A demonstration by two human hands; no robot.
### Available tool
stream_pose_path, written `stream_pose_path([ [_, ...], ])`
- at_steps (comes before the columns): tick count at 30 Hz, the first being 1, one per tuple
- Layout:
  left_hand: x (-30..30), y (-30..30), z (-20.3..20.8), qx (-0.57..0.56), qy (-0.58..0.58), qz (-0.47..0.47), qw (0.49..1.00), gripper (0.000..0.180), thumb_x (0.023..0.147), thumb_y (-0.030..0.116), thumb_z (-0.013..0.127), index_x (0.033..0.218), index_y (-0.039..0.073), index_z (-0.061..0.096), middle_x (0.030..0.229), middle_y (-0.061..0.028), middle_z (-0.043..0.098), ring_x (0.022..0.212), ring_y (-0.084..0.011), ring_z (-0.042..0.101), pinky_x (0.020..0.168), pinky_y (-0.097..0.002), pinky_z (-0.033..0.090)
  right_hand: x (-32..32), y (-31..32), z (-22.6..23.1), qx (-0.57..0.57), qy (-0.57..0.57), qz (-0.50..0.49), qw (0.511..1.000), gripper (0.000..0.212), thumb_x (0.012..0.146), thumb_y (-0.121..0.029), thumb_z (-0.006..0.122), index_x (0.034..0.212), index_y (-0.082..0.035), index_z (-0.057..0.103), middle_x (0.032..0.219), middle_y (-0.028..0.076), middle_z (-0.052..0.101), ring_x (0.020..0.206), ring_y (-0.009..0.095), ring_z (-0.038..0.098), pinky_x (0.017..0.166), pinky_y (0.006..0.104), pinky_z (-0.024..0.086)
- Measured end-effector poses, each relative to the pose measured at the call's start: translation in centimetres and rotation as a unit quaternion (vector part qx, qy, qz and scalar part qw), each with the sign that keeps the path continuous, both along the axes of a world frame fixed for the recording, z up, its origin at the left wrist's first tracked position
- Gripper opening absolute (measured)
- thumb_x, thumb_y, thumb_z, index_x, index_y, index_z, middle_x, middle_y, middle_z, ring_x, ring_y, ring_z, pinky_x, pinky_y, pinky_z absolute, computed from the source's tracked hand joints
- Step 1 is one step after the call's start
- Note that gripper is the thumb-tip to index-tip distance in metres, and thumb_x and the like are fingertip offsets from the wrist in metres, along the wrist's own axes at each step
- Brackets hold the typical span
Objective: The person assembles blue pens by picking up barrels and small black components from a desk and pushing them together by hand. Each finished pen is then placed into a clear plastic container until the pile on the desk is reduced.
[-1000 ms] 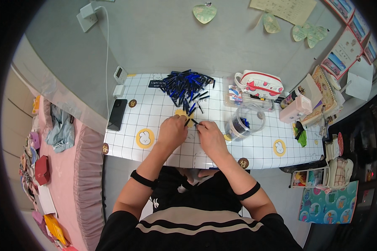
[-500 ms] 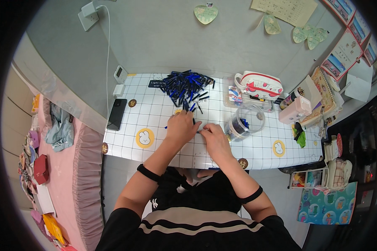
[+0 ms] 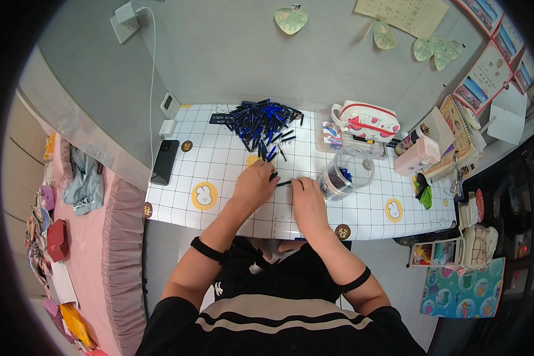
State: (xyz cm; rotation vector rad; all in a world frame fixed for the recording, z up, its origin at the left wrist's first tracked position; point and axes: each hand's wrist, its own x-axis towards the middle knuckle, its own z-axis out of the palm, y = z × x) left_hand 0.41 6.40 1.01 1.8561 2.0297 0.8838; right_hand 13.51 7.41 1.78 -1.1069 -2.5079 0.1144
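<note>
A heap of short, slim blue and black tubes [image 3: 266, 121], resembling ink cartridges, lies at the back of the table. In front of it, my left hand [image 3: 256, 185] is closed with fingers curled, and a dark piece [image 3: 273, 176] shows at its fingertips. To its right, my right hand [image 3: 307, 199] pinches one end of a thin dark tube [image 3: 285, 183], which points toward my left hand. Just beyond my right hand stands a clear round jar [image 3: 345, 173] with some blue and dark tubes inside.
A black phone [image 3: 165, 162] lies at the table's left side. A white pencil case [image 3: 371, 120] rests on a clear box at the back right, near a pink container [image 3: 417, 156]. A green and black item [image 3: 423, 191] lies farther right. The grid-patterned table [image 3: 225, 166] ends close to me.
My hands have drawn slightly apart, with the right one shifting a little to the right. The thin dark tube between them now shows more clearly.
</note>
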Motion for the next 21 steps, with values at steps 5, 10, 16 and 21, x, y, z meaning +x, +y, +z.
stream_pose_path([
  [5, 0.6, -0.5, 0.3, 0.018, -0.042, -0.034, 0.998, 0.017, 0.063, 0.013, 0.056, 0.072, 0.000, 0.050, 0.069, -0.0126, 0.050, 0.063, -0.0264, 0.049, 0.055, -0.0316, 0.040, 0.3, 0.5, -0.7, 0.006, 0.068, 0.036, 0.997, 0.024, 0.054, 0.006, 0.048, 0.076, -0.001, 0.048, 0.079, 0.009, 0.045, 0.075, 0.024, 0.042, 0.066, 0.0288, 0.037],
  [10, 1.0, -1.0, 0.1, 0.026, -0.058, -0.065, 0.996, 0.018, 0.062, 0.012, 0.056, 0.072, -0.001, 0.051, 0.069, -0.0133, 0.049, 0.063, -0.0273, 0.049, 0.055, -0.0319, 0.040, 0.7, 0.9, -1.1, -0.002, 0.159, 0.071, 0.985, 0.020, 0.054, 0.006, 0.047, 0.071, -0.003, 0.048, 0.074, 0.008, 0.045, 0.073, 0.024, 0.044, 0.062, 0.0304, 0.038],
  [16, 1.4, -1.2, 0.0, 0.007, -0.063, -0.065, 0.996, 0.013, 0.063, 0.010, 0.053, 0.069, 0.000, 0.049, 0.068, -0.0149, 0.047, 0.063, -0.0295, 0.048, 0.055, -0.0339, 0.039, 0.6, 0.2, -1.2, -0.025, 0.174, 0.029, 0.984, 0.014, 0.059, 0.004, 0.047, 0.073, -0.001, 0.048, 0.074, 0.010, 0.043, 0.073, 0.025, 0.043, 0.062, 0.0314, 0.037],
  [21, 1.8, -0.8, 0.0, 0.028, -0.025, -0.047, 0.998, 0.009, 0.063, 0.008, 0.052, 0.067, 0.000, 0.050, 0.064, -0.0133, 0.049, 0.060, -0.0272, 0.048, 0.054, -0.0321, 0.038, 0.4, 0.1, -0.8, -0.037, 0.133, 0.023, 0.990, 0.012, 0.063, 0.000, 0.047, 0.075, 0.000, 0.049, 0.073, 0.011, 0.043, 0.071, 0.026, 0.042, 0.063, 0.0319, 0.036],
])
